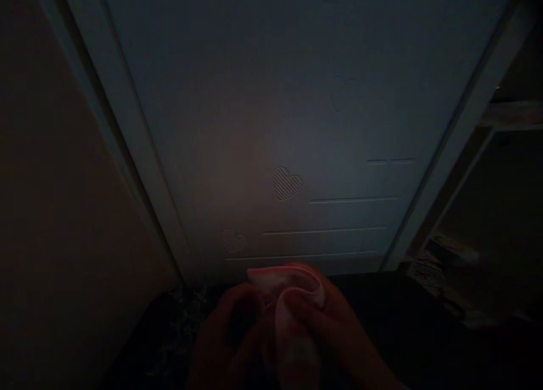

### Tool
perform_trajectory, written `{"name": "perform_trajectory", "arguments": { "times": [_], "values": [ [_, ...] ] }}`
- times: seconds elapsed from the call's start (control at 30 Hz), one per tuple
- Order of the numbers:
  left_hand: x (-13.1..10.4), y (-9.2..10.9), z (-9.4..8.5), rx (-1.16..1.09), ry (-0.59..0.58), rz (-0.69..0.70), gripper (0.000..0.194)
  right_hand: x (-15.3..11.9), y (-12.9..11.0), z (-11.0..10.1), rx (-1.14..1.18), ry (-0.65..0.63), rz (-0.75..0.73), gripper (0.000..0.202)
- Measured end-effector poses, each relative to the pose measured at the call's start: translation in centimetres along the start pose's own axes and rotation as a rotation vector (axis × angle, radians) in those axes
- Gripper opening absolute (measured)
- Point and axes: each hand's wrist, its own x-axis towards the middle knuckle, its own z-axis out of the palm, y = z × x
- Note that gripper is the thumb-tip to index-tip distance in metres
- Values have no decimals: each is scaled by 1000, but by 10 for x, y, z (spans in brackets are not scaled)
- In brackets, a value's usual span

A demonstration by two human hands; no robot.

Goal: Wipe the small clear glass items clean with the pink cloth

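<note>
The picture is very dark. A pinkish folded cloth (299, 345) with a pale patterned surface is bunched between both hands at the bottom centre. My left hand (229, 333) is curled, its thumb and fingers closed on the cloth's left side. On the right side, my right hand (331, 316) grips the cloth, with the thumb over a fold and the fingers behind it. The cloth's upper edge curves over in a loop, and its lower end hangs down between the hands.
Ahead stands a pale panel (237, 129) with embossed hearts and lines, framed on both sides. Below lies a dark patterned surface (182, 328). A plain wall (63, 209) is at left. Shelves with indistinct items (453, 254) are at right.
</note>
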Motion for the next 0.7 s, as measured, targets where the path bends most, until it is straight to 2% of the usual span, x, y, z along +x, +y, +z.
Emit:
{"name": "perform_trajectory", "arguments": {
  "times": [0.13,0.23,0.33,0.4,0.57,0.7],
  "values": [
    [0,3,0,-24,9,-15,19,-1,-4,4,-10,-58,69,34],
    [0,8,-1,-6,-9,-1,17,-1,-1,5,-29,-50,75,36],
    [0,12,-5,28,-5,6,16,-3,5,-3,-16,-26,79,48],
    [0,13,-8,45,-9,15,18,-7,8,-11,-5,-75,83,52],
    [1,7,-16,47,-33,58,21,-13,6,-25,-54,-130,70,47],
    [3,5,-19,56,-6,52,23,-11,-3,-17,-10,-165,95,44]
  ]
}}
